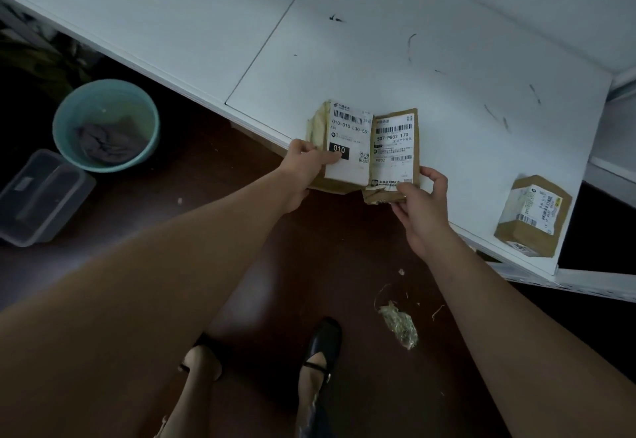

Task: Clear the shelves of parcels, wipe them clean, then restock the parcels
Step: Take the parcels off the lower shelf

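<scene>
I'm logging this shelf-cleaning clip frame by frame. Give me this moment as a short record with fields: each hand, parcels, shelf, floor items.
left hand: grips the 010 parcel at its left edge
right hand: grips the P802 parcel at its lower right corner
parcels: both side by side at the shelf's front edge; third parcel lies apart, to the right
shelf: white, dark scuff marks
floor items: teal basin holding a grey cloth; clear plastic box; scrap of debris

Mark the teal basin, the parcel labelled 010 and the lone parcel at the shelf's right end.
teal basin (69, 107), head view, on its left inner wall.
parcel labelled 010 (347, 141), head view, on its white label.
lone parcel (516, 231), head view, on its brown front face.
</scene>
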The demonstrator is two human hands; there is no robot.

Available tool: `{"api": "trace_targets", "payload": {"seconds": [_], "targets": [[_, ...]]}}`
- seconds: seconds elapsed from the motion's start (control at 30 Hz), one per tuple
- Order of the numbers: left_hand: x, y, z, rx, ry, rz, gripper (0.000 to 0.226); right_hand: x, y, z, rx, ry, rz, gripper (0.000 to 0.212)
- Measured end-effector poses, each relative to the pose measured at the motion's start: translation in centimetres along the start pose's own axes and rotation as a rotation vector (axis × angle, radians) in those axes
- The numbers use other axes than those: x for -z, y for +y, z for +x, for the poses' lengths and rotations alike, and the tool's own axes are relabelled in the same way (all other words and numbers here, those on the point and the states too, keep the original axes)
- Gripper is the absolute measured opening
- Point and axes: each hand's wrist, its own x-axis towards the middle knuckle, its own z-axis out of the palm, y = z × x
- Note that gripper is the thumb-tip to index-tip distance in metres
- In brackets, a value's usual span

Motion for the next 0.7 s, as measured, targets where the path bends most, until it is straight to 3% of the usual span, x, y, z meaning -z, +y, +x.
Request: {"api": "trace_targets", "payload": {"seconds": [0.33,0.7], "targets": [[13.6,0.4,-3.4,-0.077,0.149,-0.165,0.037,-10.5,-0.4,-4.8,0.112,-0.153,-0.148,0.041],[37.2,3.2,-8.5,-0.186,0.500,-0.351,0.047,-33.9,0.0,-13.0,0.192,-0.357,-0.239,0.043]]}}
